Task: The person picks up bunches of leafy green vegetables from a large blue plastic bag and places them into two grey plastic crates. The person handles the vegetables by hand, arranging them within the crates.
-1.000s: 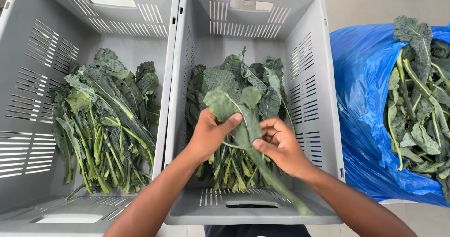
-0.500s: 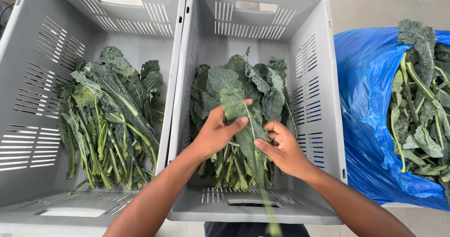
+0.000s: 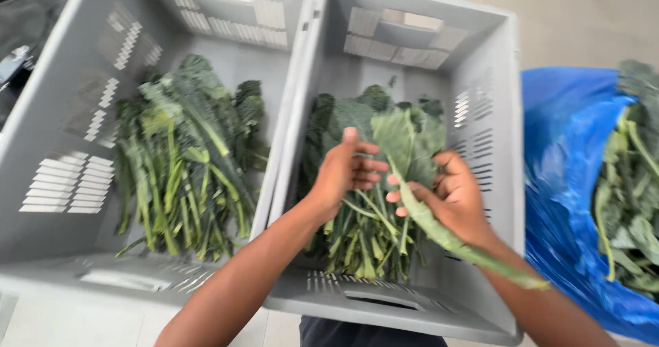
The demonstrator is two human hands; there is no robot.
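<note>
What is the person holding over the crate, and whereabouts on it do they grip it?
A single dark green leaf with a long stalk. The right hand grips it where the blade meets the stalk. The left hand is open beside it, seemingly not gripping, though blur leaves this uncertain.

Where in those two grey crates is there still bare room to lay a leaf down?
In the right crate, bare floor shows behind the leaf pile, toward the far wall. The left crate has bare floor along its left wall, beside its leaves. The right crate's middle is crowded: both hands and a held leaf sit there.
</note>
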